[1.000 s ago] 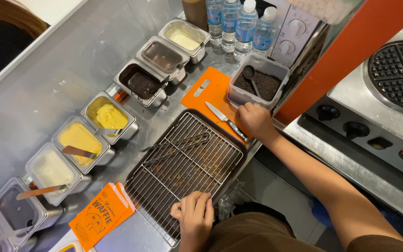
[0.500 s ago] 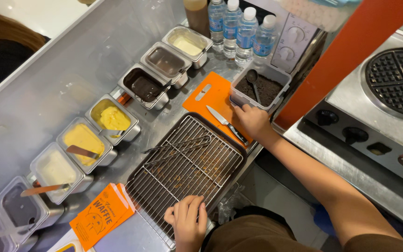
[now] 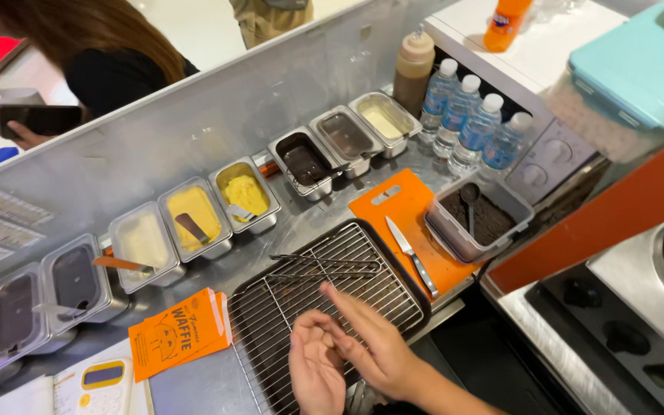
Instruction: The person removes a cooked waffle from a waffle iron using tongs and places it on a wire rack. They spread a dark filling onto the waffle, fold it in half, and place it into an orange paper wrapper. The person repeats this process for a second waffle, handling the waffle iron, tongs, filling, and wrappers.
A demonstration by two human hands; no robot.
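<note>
My left hand (image 3: 315,369) and my right hand (image 3: 369,344) are together over the near edge of a dark wire cooling rack (image 3: 301,296). The right hand's fingers lie across the left hand. Neither holds anything. Metal tongs (image 3: 324,266) lie on the rack, farther from me. A small knife (image 3: 410,254) rests on the orange cutting board (image 3: 393,206) to the right of the rack.
A row of steel sauce tubs (image 3: 244,192) runs along the metal splash wall. A clear tub of dark crumbs with a scoop (image 3: 478,219), water bottles (image 3: 470,123), a brown squeeze bottle (image 3: 413,69), orange paper sleeves (image 3: 178,332), a calculator (image 3: 105,384). A person with a phone (image 3: 36,119) stands behind the wall.
My right hand left the knife on the cutting board and came back to meet my left hand over the rack's near edge. The view has shifted left and closer.
</note>
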